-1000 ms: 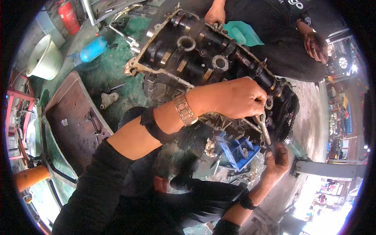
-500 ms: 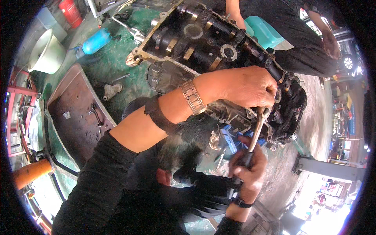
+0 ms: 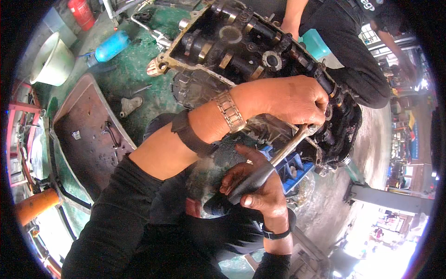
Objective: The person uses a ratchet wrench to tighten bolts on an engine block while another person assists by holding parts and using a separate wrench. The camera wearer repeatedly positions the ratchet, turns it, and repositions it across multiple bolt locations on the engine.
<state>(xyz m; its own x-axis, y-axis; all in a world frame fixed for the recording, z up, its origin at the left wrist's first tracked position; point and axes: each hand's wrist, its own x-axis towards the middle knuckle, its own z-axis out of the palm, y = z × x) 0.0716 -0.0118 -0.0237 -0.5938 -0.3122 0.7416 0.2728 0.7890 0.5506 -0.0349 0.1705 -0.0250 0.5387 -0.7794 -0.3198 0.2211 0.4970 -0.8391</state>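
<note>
A long ratchet wrench with a dark handle slants from lower left up to the engine block. My left hand, above a metal watch band, is closed at the wrench's head; its fingertips are hidden behind the knuckles. The dark handle lies across the palm of my right hand, thumb along one side and fingers loosely around the other. Camshafts lie exposed in the greasy, uncovered top of the engine.
A brown metal tray with small parts lies left. Beyond it are a white bucket and blue bottle. Below the engine is a blue stand part. Another person's hand reaches the engine's far side, near a teal container.
My right hand has swung the wrench handle left and toward me, its grip loosening. My left hand stays almost in place. The other person's leg and hands have shifted.
</note>
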